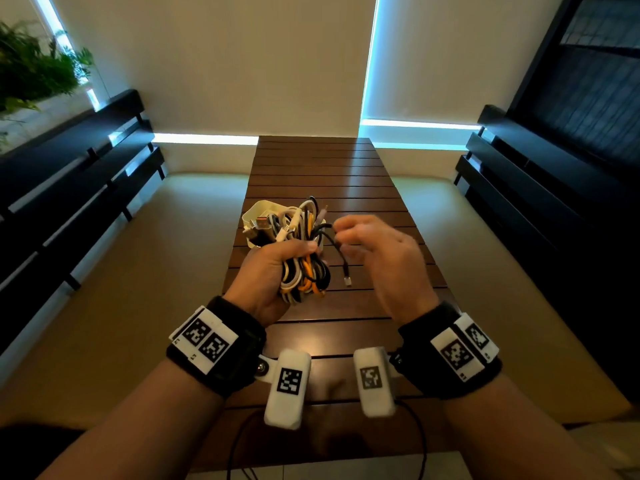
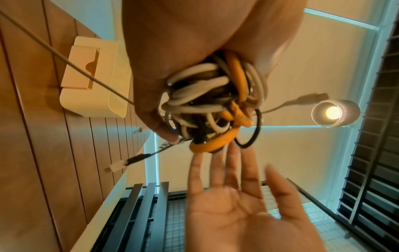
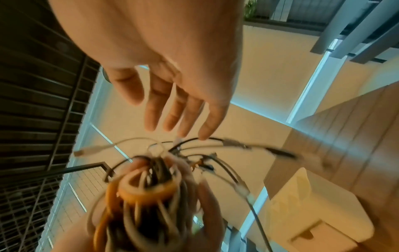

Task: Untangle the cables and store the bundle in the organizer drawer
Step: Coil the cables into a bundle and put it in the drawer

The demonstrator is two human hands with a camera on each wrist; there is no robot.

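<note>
While the left hand (image 1: 268, 271) grips a bundle of cables (image 1: 301, 254) in white, orange and black above a slatted wooden table (image 1: 311, 161), the right hand (image 1: 384, 261) hovers just beside it, fingers (image 2: 215, 170) spread and holding nothing, their tips close to a loose black cable (image 1: 337, 247) that trails from the bundle with its plug hanging free. Behind the bundle, a cream organizer box (image 2: 95, 78) sits on the table near its left edge; its far half is bare. Pale floor lies open on both sides, bounded by dark benches (image 1: 79, 174) and a light wall. Motion blurs the right hand and the cable ends, and the bundle hides most of the organizer from the head view.
</note>
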